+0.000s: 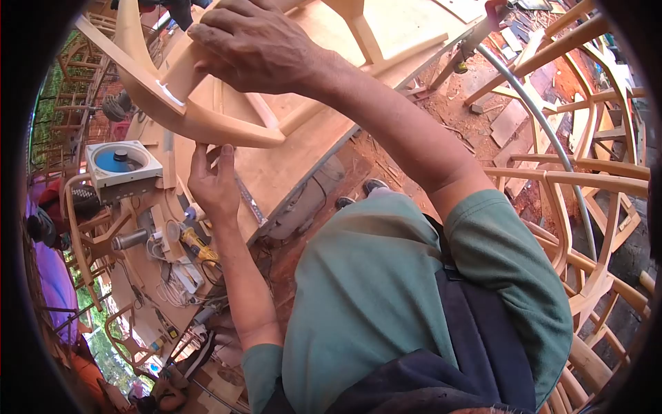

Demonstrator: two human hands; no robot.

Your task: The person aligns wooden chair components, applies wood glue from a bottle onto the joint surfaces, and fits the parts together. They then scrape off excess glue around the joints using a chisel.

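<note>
A pale wooden chair frame with a curved rail stands on the workbench. White glue shows at a joint in the rail. My right hand reaches over the top, its fingers bent around a flat wooden piece that meets the rail near the glue; some fingertips are hidden behind it. From below, my left hand holds the lower edge of the curved rail with its fingertips, the thumb beside them.
Left of the bench are a white box with a blue disc, a yellow power tool and tangled cables. Wooden chair frames crowd the right side. Offcuts and sawdust cover the floor. Part of another person shows at the top.
</note>
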